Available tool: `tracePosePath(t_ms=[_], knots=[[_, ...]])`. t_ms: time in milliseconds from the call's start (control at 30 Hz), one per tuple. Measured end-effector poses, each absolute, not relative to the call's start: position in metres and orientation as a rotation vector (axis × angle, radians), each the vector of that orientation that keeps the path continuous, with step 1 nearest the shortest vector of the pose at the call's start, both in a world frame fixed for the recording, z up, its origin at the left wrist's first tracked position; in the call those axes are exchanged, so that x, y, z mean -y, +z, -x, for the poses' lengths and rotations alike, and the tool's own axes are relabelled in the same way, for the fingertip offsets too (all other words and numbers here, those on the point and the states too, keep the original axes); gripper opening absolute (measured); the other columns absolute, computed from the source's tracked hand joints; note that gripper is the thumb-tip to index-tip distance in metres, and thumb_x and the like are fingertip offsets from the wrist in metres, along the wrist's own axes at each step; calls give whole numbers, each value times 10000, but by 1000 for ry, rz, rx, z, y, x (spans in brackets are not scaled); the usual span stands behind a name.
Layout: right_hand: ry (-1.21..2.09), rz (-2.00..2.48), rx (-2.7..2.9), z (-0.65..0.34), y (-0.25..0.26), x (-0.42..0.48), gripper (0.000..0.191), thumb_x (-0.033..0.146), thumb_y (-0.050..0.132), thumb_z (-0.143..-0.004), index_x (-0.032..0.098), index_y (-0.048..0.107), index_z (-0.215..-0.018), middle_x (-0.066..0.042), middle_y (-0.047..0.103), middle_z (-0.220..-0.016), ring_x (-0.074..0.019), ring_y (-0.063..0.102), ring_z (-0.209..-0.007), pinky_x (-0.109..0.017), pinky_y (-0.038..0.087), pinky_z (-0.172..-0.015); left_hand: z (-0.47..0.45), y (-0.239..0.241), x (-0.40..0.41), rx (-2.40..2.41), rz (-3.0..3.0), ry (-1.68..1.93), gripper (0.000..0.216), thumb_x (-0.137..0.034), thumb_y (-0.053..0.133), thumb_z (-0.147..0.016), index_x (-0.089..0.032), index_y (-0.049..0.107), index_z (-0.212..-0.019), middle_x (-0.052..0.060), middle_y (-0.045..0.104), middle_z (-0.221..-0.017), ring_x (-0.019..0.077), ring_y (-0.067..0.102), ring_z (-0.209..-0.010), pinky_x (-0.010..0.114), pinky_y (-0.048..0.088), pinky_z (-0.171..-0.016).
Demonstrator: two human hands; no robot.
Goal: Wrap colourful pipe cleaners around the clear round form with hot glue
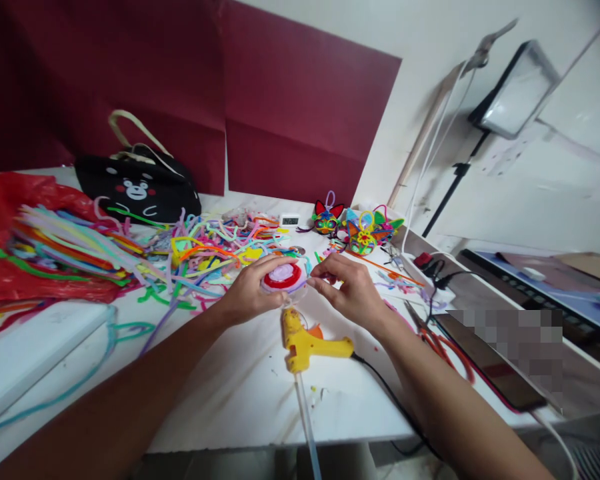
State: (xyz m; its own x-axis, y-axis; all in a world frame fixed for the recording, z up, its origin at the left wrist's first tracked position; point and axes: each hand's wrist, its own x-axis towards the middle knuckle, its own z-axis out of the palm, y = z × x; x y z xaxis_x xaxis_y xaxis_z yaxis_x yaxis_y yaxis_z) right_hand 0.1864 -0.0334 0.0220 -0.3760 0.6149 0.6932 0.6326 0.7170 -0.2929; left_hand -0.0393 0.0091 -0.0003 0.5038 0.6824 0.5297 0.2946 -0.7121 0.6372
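Over the white, smooth tabletop (pixel 240 393), the left hand (pixel 253 290) grasps a round red-and-lilac fuzzy-fibre disc (pixel 283 274) by its rim — probably light, pliable, crushable; grip edges only. Right hand (pixel 347 283): fingertips drawn together alongside — contents indiscernible.

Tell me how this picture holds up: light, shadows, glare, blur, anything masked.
Head view: light uneven, the maroon backdrop darkest toward the upper left; head view: soft shadow streaks on the white tabletop beside the yellow glue gun, pale sheen on the lamp panel; head view: fine detail soft on the red-and-lilac disc, a blocky pixelated patch by the dark phone.
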Motion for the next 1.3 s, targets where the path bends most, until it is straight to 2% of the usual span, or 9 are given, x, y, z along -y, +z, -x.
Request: tracePosePath(t_ms=[267,467,633,900,1033,1300], knots=[[207,963,2018,-188,26,36,41,189,697,-840,154,687,-821,-32,686,-760,-132,592,-660,-231,431,-598,41,3,-8,-715,-2223,1039,653,-423,667,-712,-159,591,-1305,151,605,-1376,361,570,-1241,451,447,-1062],[367,966,1989,-188,30,39,48,185,716,-818,149,691,-799,-14,693,-756,-116,585,-663,-221,422,-610,44,-1,-9,-628,-2158,995,701,-449,731,-721,-187,558,-1348,147,613,-1357,343,603,-1203,393,516,-977],[605,966,1924,-189,30,39,44,194,713,-797,154,703,-812,-11,708,-763,-115,589,-665,-227,444,-629,46,-4,-11,-565,-2059,945,767,-525,755,-709,-188,539,-1363,171,595,-1368,360,586,-1230,413,521,-977],[865,922,1865,-191,28,37,102,198,728,-747,135,693,-819,-1,662,-712,-113,570,-642,-231,437,-611,46,6,-3,-532,-1995,858,766,-535,761,-697,-194,528,-1342,156,608,-1318,325,619,-1176,376,523,-952],[968,875,1837,-191,28,36,100,182,724,-737,133,682,-813,20,617,-659,-98,530,-603,-215,430,-570,46,8,-2,-551,-1966,827,806,-587,767,-667,-203,532,-1337,148,620,-1288,338,622,-1166,391,527,-936],[1214,806,1757,-192,26,34,180,206,772,-695,140,664,-824,32,613,-655,-89,538,-574,-226,442,-566,48,7,-1,-485,-1981,772,752,-579,742,-711,-232,545,-1348,142,592,-1340,341,628,-1147,405,526,-931]])
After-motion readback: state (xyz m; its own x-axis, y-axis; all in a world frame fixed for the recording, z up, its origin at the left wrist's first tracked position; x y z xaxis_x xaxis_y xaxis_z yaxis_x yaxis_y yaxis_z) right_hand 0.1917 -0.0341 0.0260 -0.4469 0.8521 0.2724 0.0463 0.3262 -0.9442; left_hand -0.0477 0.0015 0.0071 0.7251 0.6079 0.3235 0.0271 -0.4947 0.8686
